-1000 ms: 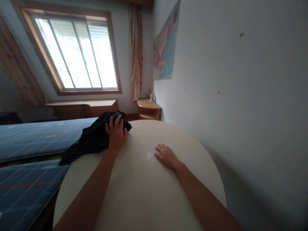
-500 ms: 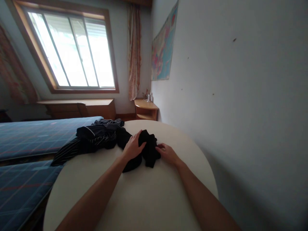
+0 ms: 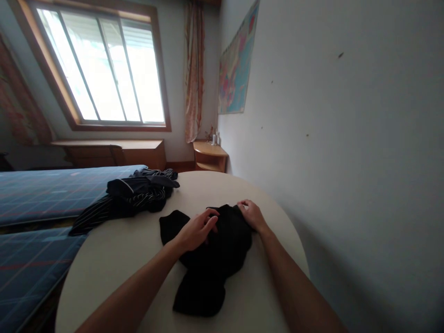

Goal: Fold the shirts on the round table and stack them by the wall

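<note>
A black garment (image 3: 225, 252) lies partly spread on the white round table, one piece of it stretching toward me. What kind of garment it is I cannot tell. Over its left part is my left hand (image 3: 199, 229), fingers loosely bent and apart, with no cloth visibly gripped. My right hand (image 3: 252, 215) has its fingers closed on the garment's far right edge. Farther left, a heap of dark striped clothes (image 3: 138, 192) rests across the table's edge and the bed.
The round table (image 3: 114, 277) stands close to a white wall (image 3: 347, 185) on the right. Beds with blue plaid covers (image 3: 31, 259) adjoin it on the left. Beyond are a wooden desk (image 3: 138, 148), a corner shelf (image 3: 210, 150) and a window.
The black garment has come away from the clothes heap toward me and is spread wider. My right hand has moved right and slightly farther away; my left hand has shifted slightly right and nearer.
</note>
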Motion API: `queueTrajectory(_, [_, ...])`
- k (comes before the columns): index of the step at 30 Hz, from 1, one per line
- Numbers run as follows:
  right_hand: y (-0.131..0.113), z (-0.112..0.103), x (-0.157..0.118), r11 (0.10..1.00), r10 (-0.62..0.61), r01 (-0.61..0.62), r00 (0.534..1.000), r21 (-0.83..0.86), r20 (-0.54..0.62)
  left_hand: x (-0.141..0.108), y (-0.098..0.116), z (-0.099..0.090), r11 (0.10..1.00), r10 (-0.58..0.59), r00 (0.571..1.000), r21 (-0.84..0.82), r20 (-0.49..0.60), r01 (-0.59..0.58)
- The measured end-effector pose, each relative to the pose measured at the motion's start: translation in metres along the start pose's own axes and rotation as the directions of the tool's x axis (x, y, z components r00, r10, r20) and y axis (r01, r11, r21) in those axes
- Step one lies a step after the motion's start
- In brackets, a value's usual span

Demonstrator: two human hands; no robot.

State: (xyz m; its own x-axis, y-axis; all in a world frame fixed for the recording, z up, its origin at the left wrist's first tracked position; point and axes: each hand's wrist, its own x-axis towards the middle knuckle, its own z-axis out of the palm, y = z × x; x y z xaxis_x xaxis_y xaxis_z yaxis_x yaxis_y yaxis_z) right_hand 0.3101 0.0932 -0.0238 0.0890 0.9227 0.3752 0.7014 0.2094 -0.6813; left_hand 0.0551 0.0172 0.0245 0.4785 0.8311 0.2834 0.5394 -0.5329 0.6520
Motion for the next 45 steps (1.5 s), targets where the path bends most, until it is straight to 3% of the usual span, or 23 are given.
queueTrajectory(5, [0.002,-0.003,-0.006,0.985,0.137,-0.119,0.981,-0.128,0.139,-0.008,-0.012,0.009,0.977,-0.048,0.989,0.198,-0.137,0.075])
queueTrajectory(8, [0.005,-0.001,-0.011,0.975,0.161,-0.134,0.976,-0.179,0.145,-0.007,-0.025,0.014,0.967,-0.164,0.980,0.176,-0.111,0.182])
queueTrajectory(10, [0.005,0.000,-0.013,0.974,0.145,-0.113,0.976,-0.195,0.160,-0.005,-0.032,0.018,0.963,-0.228,0.970,0.131,-0.081,0.237])
queueTrajectory(13, [0.000,0.000,-0.013,0.993,0.023,-0.004,0.986,-0.117,0.164,-0.002,-0.041,0.023,0.959,-0.272,0.956,0.048,-0.106,0.278])
queueTrajectory(15, [-0.008,-0.001,-0.012,0.998,-0.068,0.069,0.995,-0.010,0.079,0.001,-0.046,0.026,0.962,-0.272,0.955,-0.024,-0.120,0.271])
queueTrajectory(18, [-0.024,-0.004,-0.011,0.980,-0.150,0.166,0.978,0.105,-0.148,0.005,-0.051,0.027,0.965,-0.255,0.954,-0.096,-0.158,0.243])
queueTrajectory(21, [-0.039,-0.006,-0.013,0.961,-0.167,0.218,0.947,0.169,-0.275,0.006,-0.049,0.020,0.972,-0.232,0.924,-0.043,-0.305,0.230])
queueTrajectory(23, [-0.044,-0.007,-0.016,0.954,-0.143,0.197,0.962,0.228,-0.234,0.006,-0.048,0.011,0.974,-0.212,0.895,-0.006,-0.393,0.228])
queueTrajectory(26, [-0.044,-0.007,-0.018,0.940,-0.157,0.162,0.987,0.300,-0.041,0.004,-0.050,-0.002,0.964,-0.216,0.860,0.038,-0.462,0.262])
queueTrajectory(29, [-0.035,-0.004,-0.020,0.944,-0.239,0.190,0.957,0.270,0.163,0.002,-0.060,-0.010,0.957,-0.196,0.834,0.083,-0.516,0.276])
queueTrajectory(32, [-0.025,0.000,-0.019,0.959,-0.261,0.210,0.917,0.192,0.301,0.003,-0.067,-0.010,0.980,-0.167,0.818,-0.003,-0.551,0.198])
queueTrajectory(34, [-0.020,0.002,-0.017,0.965,-0.252,0.211,0.911,0.156,0.326,0.006,-0.068,-0.008,0.984,-0.177,0.814,-0.114,-0.553,0.137])
queueTrajectory(37, [-0.018,0.001,-0.013,0.974,-0.203,0.167,0.944,0.151,0.262,0.011,-0.063,-0.009,0.947,-0.262,0.783,-0.307,-0.565,0.095])
queueTrajectory(40, [-0.017,-0.004,-0.007,0.962,-0.096,0.053,0.984,0.267,0.151,0.013,-0.057,-0.014,0.823,-0.423,0.774,-0.557,-0.471,0.111])
queueTrajectory(43, [-0.015,-0.008,-0.002,0.926,0.012,-0.028,0.999,0.376,0.045,0.011,-0.053,-0.017,0.651,-0.474,0.853,-0.740,-0.220,0.171])
queueTrajectory(45, [-0.011,-0.008,0.000,0.911,0.056,-0.053,0.998,0.408,0.004,0.006,-0.051,-0.017,0.624,-0.464,0.883,-0.732,-0.068,0.272])
